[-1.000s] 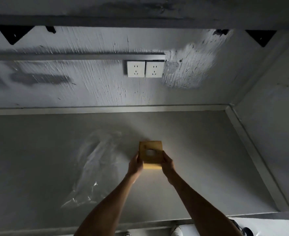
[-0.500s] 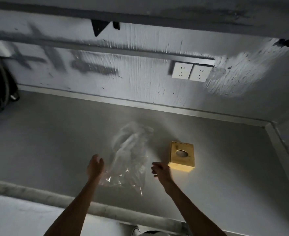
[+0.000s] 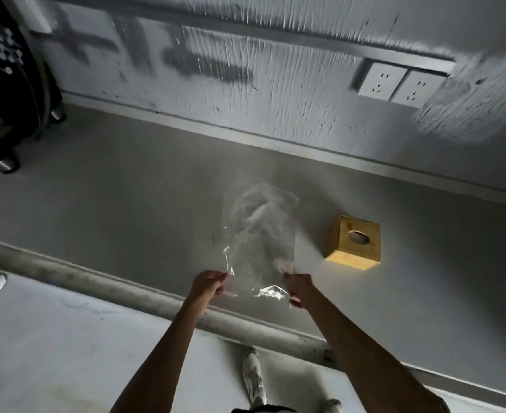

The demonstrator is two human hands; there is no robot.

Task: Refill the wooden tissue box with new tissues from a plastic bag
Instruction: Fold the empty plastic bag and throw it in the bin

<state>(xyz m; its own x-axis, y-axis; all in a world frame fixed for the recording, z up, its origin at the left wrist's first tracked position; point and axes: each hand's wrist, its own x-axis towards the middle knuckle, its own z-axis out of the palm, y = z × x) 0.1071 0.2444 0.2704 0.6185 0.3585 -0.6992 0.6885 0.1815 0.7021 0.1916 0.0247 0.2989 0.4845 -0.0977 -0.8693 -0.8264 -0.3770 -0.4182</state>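
A clear plastic bag (image 3: 257, 231) lies on the grey counter (image 3: 126, 198), with pale tissues showing faintly inside its far end. My left hand (image 3: 207, 283) pinches the bag's near left corner. My right hand (image 3: 298, 287) pinches its near right corner. The wooden tissue box (image 3: 354, 242) stands on the counter to the right of the bag, apart from both hands, its round top opening facing up.
A dark appliance (image 3: 4, 84) with metal feet stands at the counter's far left. Two white wall sockets (image 3: 400, 84) sit on the back wall. The counter's rounded front edge (image 3: 126, 287) runs below my hands. A shoe (image 3: 254, 380) shows on the floor.
My hands let go of the wooden box, which now stands on the counter. They moved left to the plastic bag and closed on its near corners. The view swung left.
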